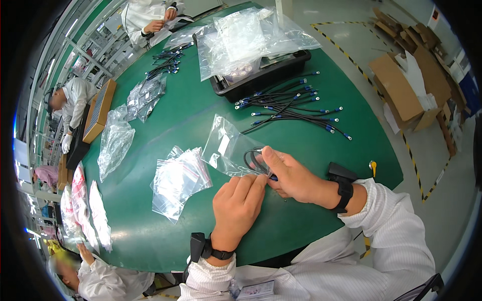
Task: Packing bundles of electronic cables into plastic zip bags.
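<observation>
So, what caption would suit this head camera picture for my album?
Left hand and right hand hold a clear bag and looped black cable over a green table.

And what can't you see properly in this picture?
All in the head view:
Part of the black cable coil: hidden by the right hand.
Exactly what the left hand touches: covered by that hand.
Most of the black bin's contents: under plastic bags.
Far person: head cut off by the top edge.
</observation>
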Demonstrator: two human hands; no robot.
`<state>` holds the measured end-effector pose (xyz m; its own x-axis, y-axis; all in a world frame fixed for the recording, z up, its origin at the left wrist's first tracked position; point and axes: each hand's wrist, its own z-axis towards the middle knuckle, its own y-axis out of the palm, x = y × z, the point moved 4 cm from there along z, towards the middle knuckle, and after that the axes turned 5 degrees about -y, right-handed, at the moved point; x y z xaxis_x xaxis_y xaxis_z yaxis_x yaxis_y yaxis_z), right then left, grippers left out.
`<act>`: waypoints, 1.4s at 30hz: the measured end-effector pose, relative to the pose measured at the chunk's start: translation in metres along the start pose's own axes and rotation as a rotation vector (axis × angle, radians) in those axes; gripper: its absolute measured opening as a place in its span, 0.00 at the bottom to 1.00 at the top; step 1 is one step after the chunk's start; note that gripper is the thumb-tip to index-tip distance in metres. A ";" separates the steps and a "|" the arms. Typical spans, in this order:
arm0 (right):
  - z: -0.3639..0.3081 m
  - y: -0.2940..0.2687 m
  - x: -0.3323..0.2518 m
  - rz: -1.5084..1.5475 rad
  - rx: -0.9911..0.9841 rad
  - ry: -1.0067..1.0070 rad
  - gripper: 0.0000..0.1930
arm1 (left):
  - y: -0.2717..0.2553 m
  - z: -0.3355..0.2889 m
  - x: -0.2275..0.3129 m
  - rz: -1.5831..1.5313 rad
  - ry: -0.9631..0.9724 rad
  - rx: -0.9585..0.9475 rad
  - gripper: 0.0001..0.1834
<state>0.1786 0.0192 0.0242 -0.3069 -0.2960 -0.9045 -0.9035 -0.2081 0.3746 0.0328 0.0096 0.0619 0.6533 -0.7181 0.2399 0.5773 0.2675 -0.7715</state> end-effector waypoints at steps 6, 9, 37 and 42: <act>0.001 -0.008 0.009 -0.034 0.089 0.152 0.43 | 0.007 -0.001 0.005 -0.104 0.009 -0.036 0.13; 0.004 -0.008 0.008 -0.216 0.036 0.093 0.44 | 0.009 -0.003 0.010 -0.133 -0.031 -0.036 0.14; 0.012 -0.021 -0.012 0.212 0.125 -0.315 0.18 | 0.013 0.011 -0.013 -0.400 -0.256 -0.156 0.29; 0.008 -0.014 -0.021 0.011 -0.036 -0.498 0.15 | 0.039 -0.006 -0.019 -0.678 -0.494 -0.511 0.17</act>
<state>0.1957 0.0359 0.0361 -0.4294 0.1808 -0.8848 -0.8914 -0.2420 0.3831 0.0396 0.0300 0.0242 0.4599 -0.2360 0.8561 0.7006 -0.4959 -0.5130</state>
